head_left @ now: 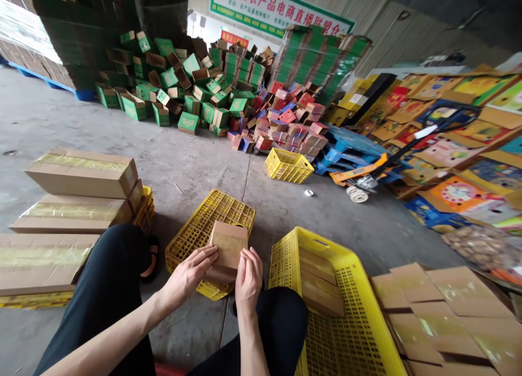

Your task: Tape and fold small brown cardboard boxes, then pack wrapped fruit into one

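The left hand (194, 270) has its fingers nearly straight and close together, tips touching the left edge of a small brown cardboard box with clear yellowish tape (229, 243). The right hand (248, 278) is narrow, fingers bent beside the thumb, at the box's right edge. Whether either hand grips it, I cannot tell. The box sits between them, over a yellow plastic lattice crate (190, 232).

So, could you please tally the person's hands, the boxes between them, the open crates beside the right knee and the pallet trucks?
Left hand and right hand: 2
Box: 1
Open crate: 1
Pallet truck: 1
Total: 5
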Action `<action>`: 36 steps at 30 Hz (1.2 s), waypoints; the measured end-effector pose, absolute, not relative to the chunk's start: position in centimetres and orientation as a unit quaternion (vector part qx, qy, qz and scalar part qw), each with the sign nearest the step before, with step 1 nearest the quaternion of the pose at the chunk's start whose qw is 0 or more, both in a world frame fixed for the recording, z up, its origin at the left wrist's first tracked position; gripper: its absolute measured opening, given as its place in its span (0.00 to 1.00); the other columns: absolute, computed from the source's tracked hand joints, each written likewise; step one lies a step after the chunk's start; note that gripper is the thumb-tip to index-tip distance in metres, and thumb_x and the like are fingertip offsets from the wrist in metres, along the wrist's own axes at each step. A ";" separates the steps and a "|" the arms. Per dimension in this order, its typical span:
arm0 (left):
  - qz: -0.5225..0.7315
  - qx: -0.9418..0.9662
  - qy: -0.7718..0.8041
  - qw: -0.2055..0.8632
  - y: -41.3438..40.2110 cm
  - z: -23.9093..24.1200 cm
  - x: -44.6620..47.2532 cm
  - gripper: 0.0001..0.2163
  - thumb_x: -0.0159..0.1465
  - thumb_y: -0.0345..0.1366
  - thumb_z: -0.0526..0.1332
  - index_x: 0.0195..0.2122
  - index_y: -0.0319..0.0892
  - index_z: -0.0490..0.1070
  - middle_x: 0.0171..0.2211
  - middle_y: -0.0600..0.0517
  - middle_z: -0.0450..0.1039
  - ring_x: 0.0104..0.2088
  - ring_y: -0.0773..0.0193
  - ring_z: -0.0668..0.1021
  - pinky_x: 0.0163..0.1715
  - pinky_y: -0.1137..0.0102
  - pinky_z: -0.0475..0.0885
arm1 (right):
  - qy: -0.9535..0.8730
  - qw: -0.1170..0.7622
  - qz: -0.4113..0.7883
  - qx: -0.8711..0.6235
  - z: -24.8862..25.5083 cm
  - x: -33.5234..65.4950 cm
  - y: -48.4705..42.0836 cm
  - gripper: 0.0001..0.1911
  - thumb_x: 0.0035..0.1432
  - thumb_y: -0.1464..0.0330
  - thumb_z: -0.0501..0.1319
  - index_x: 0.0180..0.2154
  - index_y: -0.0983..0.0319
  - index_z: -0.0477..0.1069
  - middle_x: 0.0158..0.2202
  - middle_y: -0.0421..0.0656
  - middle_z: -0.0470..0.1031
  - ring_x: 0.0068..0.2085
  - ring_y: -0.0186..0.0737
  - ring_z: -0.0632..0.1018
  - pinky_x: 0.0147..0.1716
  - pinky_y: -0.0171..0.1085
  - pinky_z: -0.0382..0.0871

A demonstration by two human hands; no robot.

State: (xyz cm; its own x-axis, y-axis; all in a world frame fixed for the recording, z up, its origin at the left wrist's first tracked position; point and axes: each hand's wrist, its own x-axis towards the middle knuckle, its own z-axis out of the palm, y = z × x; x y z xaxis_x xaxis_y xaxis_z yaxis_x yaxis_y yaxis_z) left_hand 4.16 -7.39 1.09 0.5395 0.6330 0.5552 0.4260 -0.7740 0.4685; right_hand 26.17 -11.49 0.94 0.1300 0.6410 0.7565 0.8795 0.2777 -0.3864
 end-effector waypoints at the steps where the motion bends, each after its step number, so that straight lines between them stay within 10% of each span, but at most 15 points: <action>1: 0.374 0.864 0.305 0.142 -7.4 1.0 4.3 0.20 0.76 0.31 0.54 0.67 0.42 0.69 0.66 0.44 0.72 0.67 0.54 0.72 0.65 0.57 0.74 | -0.653 0.460 -0.129 -0.588 1.1 26.0 -11.6 0.14 0.76 0.70 0.55 0.53 0.61 0.78 0.50 0.51 0.82 0.58 0.48 0.79 0.58 0.50 0.75; 15: 0.368 0.872 0.297 0.127 -7.2 0.6 4.9 0.19 0.75 0.29 0.53 0.65 0.42 0.67 0.63 0.42 0.73 0.67 0.52 0.72 0.63 0.56 0.75 | -0.696 0.325 -0.151 -0.622 3.3 23.5 -10.6 0.19 0.78 0.69 0.47 0.57 0.63 0.73 0.55 0.52 0.79 0.56 0.48 0.78 0.66 0.54 0.63; 27: 0.286 0.883 0.360 0.096 -6.6 2.0 7.7 0.35 0.64 0.46 0.69 0.70 0.44 0.61 0.67 0.39 0.67 0.67 0.43 0.69 0.67 0.50 0.64 | -0.700 0.276 -0.143 -0.643 4.5 23.8 -8.9 0.22 0.78 0.65 0.45 0.59 0.63 0.73 0.56 0.54 0.78 0.50 0.51 0.76 0.51 0.48 0.69; 36: 0.264 0.869 0.404 0.106 -5.6 2.4 8.3 0.39 0.60 0.37 0.66 0.73 0.43 0.58 0.74 0.40 0.58 0.73 0.45 0.62 0.67 0.50 0.63 | -0.691 0.268 -0.138 -0.657 4.0 23.6 -9.3 0.22 0.78 0.60 0.49 0.63 0.57 0.73 0.58 0.51 0.77 0.51 0.51 0.75 0.47 0.47 0.66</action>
